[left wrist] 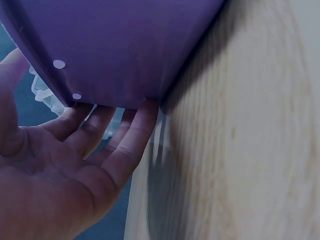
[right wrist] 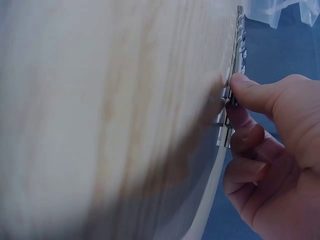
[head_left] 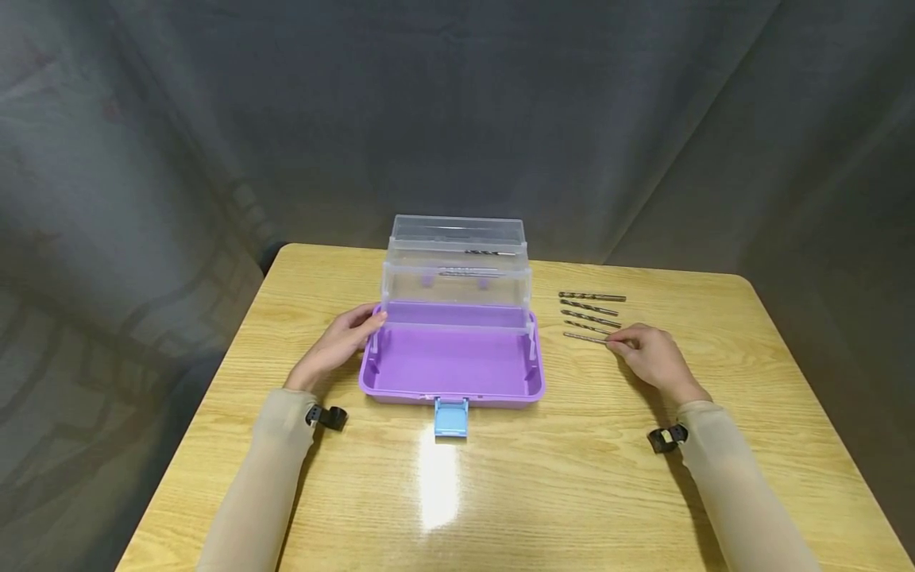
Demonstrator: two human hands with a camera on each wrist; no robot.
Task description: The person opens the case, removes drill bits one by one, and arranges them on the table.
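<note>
A purple toolbox (head_left: pixel 453 367) stands open mid-table, its clear fold-out trays (head_left: pixel 457 266) raised at the back and a blue latch (head_left: pixel 451 417) hanging at the front. My left hand (head_left: pixel 341 342) rests with straight fingers (left wrist: pixel 131 137) against the box's left wall (left wrist: pixel 115 50). To the right of the box lie several drill bits (head_left: pixel 590 314) in a row. My right hand (head_left: pixel 646 355) pinches the shank end of the nearest drill bit (head_left: pixel 584 338) between thumb and fingers (right wrist: pixel 245 92); the bit (right wrist: pixel 239 55) still lies on the table.
The wooden table (head_left: pixel 500 477) has a grey cloth backdrop behind it. A drill bit (head_left: pixel 489 253) lies in one of the clear trays. Bare tabletop stretches in front of the box and between my forearms.
</note>
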